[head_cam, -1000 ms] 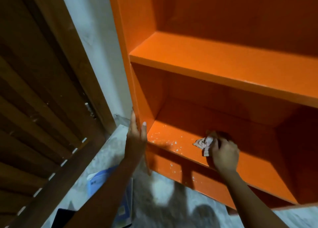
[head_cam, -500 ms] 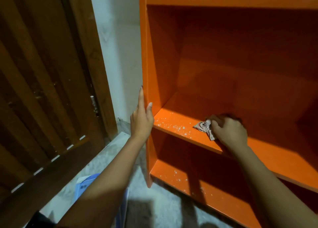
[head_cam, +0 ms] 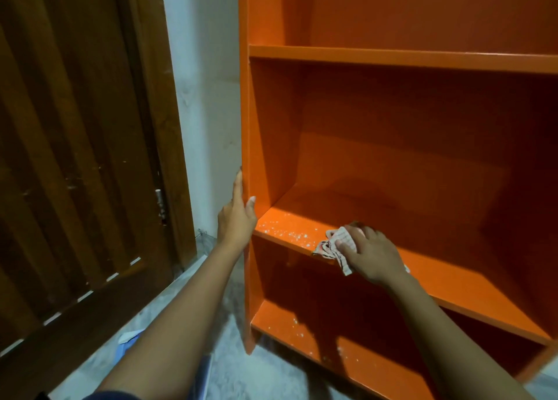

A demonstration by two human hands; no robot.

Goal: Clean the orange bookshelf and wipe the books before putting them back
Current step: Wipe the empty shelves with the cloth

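Nearest: two bare forearms reach forward over a grey floor (head_cam: pixel 256 375). A blue item (head_cam: pixel 122 350) lies on it, mostly hidden by the left forearm; cannot tell what it is.

Left hand (head_cam: pixel 237 221): fingers straight, flat on the outer face of the bookshelf (head_cam: pixel 392 58) left side panel, thumb on the panel's front edge. It holds nothing.

Right hand (head_cam: pixel 373 254): well apart from the left, fingers bent over a crumpled cloth (head_cam: pixel 335 245), gripping it against the middle board at its front edge. A corner of the cloth hangs over that edge.

White specks (head_cam: pixel 287 232) lie on the board between the hands; more lie on the bottom board.

Bookshelf: long axis vertical, standing on the floor, open front facing the person, boards running left to right. No books on the visible boards.

Beyond, left: pale wall (head_cam: pixel 205 97), then a dark wooden door (head_cam: pixel 75 158).
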